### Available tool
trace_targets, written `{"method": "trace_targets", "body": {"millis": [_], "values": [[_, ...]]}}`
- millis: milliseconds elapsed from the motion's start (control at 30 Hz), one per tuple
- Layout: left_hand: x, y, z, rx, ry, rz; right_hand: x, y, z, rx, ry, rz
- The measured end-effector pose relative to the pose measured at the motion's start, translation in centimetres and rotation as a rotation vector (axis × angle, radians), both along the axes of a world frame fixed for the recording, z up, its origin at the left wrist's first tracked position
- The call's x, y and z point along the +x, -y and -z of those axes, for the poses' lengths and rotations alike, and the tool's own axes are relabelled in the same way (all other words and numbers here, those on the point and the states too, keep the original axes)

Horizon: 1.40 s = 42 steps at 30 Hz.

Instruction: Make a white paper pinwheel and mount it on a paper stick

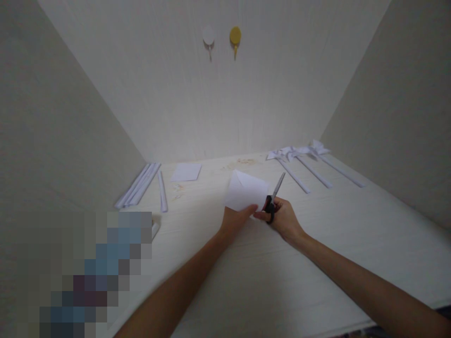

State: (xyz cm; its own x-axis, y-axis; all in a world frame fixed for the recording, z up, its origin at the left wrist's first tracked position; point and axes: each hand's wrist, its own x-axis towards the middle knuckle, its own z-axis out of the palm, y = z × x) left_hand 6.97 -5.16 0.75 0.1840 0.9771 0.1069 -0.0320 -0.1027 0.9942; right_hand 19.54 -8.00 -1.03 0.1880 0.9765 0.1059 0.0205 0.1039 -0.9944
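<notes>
Pale walls box in a pale wood-grain worktop [317, 263] on three sides; two round hooks hang on the back wall, one white [208, 36], one yellow [235, 36].

Left rear of the worktop: a bundle of rolled paper sticks [138, 185] lying side by side, one single stick [162, 191] just beside them, and a flat paper square [186, 172] a little to the right.

Right rear: three paper pinwheels [303, 162] lying flat, heads toward the back wall, sticks fanned toward the near right.

Centre: a white paper sheet [246, 191], folded, held up above the worktop, tilted away. Left hand [235, 220] pinches its lower edge, thumb and fingers closed on the paper. Right hand [283, 218] is closed around the black handles of scissors [274, 197], just to the right of the sheet. Blades point up and away along the sheet's right edge; cannot tell whether they touch the paper.

Lower left corner is pixelated.
</notes>
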Motion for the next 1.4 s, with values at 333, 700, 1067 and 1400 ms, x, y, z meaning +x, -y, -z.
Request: {"method": "trace_targets", "body": {"millis": [333, 700, 1067, 1400], "values": [[0.1, 0.0, 0.1, -0.11, 0.0, -0.042, 0.0, -0.1, 0.1, -0.002, -0.047, 0.064], [-0.3, -0.7, 0.4, -0.151, 0.053, 0.011, 0.3, 0.0, -0.5, -0.103, -0.073, 0.049], [-2.4, -3.5, 0.8, -0.198, 0.404, -0.126, 1.1, 0.9, -1.6, -0.17, 0.209, -0.505], [-2.3, -3.6, 0.7, -0.232, 0.485, -0.097, 0.7, 1.2, -1.1, -0.234, 0.464, -0.481]]}}
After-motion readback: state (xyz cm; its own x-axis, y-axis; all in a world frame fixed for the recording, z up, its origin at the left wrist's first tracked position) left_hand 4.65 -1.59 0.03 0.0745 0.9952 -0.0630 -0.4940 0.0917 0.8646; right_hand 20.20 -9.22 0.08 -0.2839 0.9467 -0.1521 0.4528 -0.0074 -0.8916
